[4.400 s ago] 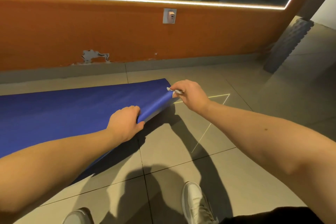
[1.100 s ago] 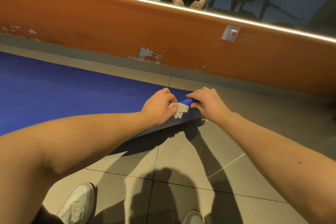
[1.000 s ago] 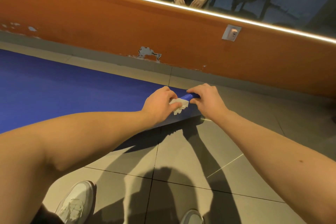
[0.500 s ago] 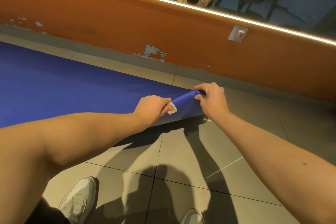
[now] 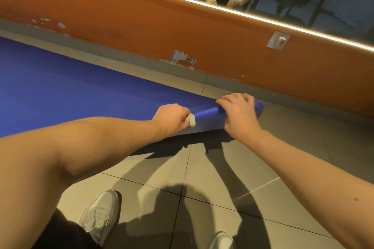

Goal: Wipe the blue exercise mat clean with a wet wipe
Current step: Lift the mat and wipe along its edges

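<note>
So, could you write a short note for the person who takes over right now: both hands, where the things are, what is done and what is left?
Left hand: holds the crumpled wet wipe against the curled end of the blue mat.
Right hand: grips that curled end, lifted off the tile floor.
Mat: the rest lies flat along the orange wall.
Done: cannot tell how much is wiped.
Left: probably wipe the lifted end, then lay it flat.

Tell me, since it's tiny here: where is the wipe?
Head view, centre: the wipe is bunched in the left hand, against the curled end of the mat, left of the right hand.
</note>
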`<state>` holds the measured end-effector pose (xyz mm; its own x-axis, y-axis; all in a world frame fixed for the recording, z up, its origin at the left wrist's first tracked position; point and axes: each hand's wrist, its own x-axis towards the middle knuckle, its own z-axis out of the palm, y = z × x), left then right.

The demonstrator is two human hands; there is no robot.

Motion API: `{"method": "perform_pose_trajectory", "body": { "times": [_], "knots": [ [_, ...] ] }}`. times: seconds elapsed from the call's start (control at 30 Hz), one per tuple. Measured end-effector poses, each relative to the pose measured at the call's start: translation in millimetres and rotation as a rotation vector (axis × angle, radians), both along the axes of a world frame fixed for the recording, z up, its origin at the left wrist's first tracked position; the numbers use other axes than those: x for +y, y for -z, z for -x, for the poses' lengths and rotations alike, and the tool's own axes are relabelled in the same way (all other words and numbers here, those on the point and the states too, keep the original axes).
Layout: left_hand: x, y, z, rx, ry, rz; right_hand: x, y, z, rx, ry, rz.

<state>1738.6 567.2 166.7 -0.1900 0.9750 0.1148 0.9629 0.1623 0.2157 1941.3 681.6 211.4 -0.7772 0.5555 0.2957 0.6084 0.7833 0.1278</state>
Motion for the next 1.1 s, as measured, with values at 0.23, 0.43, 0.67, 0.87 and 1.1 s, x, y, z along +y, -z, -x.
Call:
{"method": "perform_pose_trajectory", "body": {
  "times": [0.23,0.43,0.67,0.87,1.1],
  "knots": [
    [1.4,-9.6,-0.8,-0.070,-0.063,-0.043,-26.5,8.8,59.1,-0.249,0.007,-0.044],
    [-12.3,-11.8,8.1,-0.082,-0.001,-0.126,-23.1,10.9,64.8,-0.042,0.035,-0.001],
    [-16.1,-24.5,12.2,-0.105,-0.004,-0.228,-34.1,4.0,70.1,-0.014,0.108,0.060],
    [-37.6,-8.9,28.5,-0.022,0.041,-0.090,-34.2,9.2,61.7,0.059,0.115,0.125],
    [-60.4,4.5,42.6,-0.049,-0.022,-0.006,-40.4,9.8,62.0,0.071,0.125,0.150]
  ]
}}
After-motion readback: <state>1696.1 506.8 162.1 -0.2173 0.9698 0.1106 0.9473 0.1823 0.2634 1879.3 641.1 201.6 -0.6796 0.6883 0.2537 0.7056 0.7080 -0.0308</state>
